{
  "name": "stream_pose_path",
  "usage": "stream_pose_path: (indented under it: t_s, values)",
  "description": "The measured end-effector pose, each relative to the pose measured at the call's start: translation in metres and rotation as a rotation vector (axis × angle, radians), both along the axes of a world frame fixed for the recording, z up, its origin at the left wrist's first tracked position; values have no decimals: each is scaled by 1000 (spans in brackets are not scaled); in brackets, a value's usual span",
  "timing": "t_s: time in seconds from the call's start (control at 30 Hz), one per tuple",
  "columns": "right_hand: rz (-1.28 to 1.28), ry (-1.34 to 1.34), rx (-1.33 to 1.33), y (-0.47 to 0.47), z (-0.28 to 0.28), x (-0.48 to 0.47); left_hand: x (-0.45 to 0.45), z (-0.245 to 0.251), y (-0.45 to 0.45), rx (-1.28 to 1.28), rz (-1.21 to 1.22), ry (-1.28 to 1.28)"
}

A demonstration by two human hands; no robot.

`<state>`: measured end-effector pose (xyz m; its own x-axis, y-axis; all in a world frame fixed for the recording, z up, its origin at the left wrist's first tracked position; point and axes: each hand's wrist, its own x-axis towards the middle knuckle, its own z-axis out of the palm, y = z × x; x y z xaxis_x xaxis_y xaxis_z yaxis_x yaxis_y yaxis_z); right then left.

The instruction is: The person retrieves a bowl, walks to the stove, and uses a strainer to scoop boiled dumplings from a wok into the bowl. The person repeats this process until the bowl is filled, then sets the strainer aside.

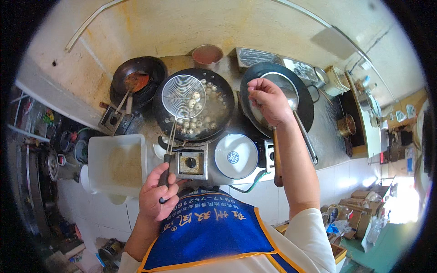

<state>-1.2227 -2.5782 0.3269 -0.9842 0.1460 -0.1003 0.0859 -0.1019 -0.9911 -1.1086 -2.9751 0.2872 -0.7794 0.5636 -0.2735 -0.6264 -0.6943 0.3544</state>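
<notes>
My left hand (158, 192) grips the black handle of a wire skimmer (175, 89), whose round basket is above the left part of a black wok (229, 102). Several speckled quail eggs (195, 101) rest on the right side of the basket. More speckled eggs (194, 125) sit in the wok in cloudy liquid. My right hand (271, 101) is raised over a second wok (306, 109), its fingers curled and thumb bent in; whether something small is between them cannot be told. Under the right forearm lie a wooden handle (278, 167) and a metal ladle handle (305, 136).
A white bowl with a blue motif (251, 155) stands between the burners. To the left are a white plastic tub (117, 167) and stacked woks (121, 73) holding red sauce. Behind are a reddish pot (207, 54) and metal trays (257, 58). Boxes (358, 215) crowd the floor right.
</notes>
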Motion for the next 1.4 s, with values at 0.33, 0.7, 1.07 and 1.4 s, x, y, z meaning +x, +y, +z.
stream_pose_path:
  t_s: [0.33, 0.7, 1.07, 1.4]
  values:
    - [160, 52, 1035, -40, -17, 1, 2, 9, 16, 65, -57, 60]
    - [32, 25, 620, 0, 16, 14, 13, 8, 20, -138, 24, 168]
    - [-928, -418, 1075, 335, -87, 245, -8, -5, 16, -529, 88, 269]
    - [-571, -737, 1098, 275, -328, 288, -17, -21, 12, -919, 62, 287]
